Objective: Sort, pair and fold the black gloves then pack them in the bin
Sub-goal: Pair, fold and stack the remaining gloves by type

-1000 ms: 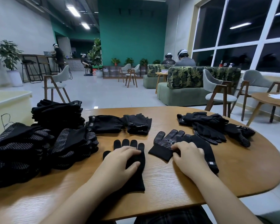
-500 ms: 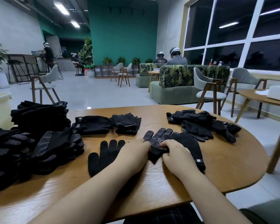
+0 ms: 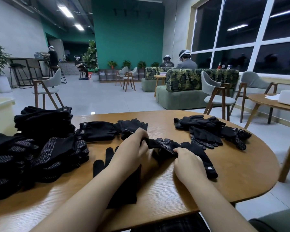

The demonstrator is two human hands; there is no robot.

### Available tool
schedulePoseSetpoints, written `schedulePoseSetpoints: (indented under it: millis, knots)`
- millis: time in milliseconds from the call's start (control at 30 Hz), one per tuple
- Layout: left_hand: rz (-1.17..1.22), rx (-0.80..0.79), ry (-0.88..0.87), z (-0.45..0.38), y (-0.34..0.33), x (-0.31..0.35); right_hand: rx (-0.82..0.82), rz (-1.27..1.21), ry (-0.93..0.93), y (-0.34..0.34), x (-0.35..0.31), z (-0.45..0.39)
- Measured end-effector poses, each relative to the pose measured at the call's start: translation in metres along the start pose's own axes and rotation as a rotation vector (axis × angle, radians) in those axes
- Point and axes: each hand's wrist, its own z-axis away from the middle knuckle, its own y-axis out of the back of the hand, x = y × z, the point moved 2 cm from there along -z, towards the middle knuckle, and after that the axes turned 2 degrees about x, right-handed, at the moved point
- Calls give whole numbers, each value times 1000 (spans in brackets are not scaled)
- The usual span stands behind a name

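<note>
While my left hand (image 3: 131,148) pinches one end of the dotted glove (image 3: 164,145), my right hand (image 3: 186,160) grips its other end, so it hangs just above the desk (image 3: 241,173). Under my left wrist lies a plain glove (image 3: 124,181); another plain glove (image 3: 203,158) lies under my right hand.

dotted black glove (image 3: 164,145) | crumpled, lifted | plain glove (image 3: 105,163) | flat

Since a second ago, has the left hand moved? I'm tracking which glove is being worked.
Yes. The left hand left the plain glove lying flat and went right, where it now grips the dotted glove with the right hand.
</note>
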Motion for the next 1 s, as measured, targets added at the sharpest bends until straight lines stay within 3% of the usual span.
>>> schedulePoseSetpoints:
  millis: [167,367,467,567,733,1000]
  knots:
    - [59,42,-42,9,5,-3,19,14,-6,0,-1,0]
    - [36,89,-149,11,4,3,108,-88,312,12,-27,11]
    - [60,102,-191,12,6,5,111,-235,272,13,-33,7]
    - [107,73,-144,11,10,-3,155,-413,217,15,-35,-3]
    - [305,48,46,4,15,-16,192,-556,276,27,-41,-10]
    - [357,84,-39,1,31,-23,118,-703,441,29,-55,-13]
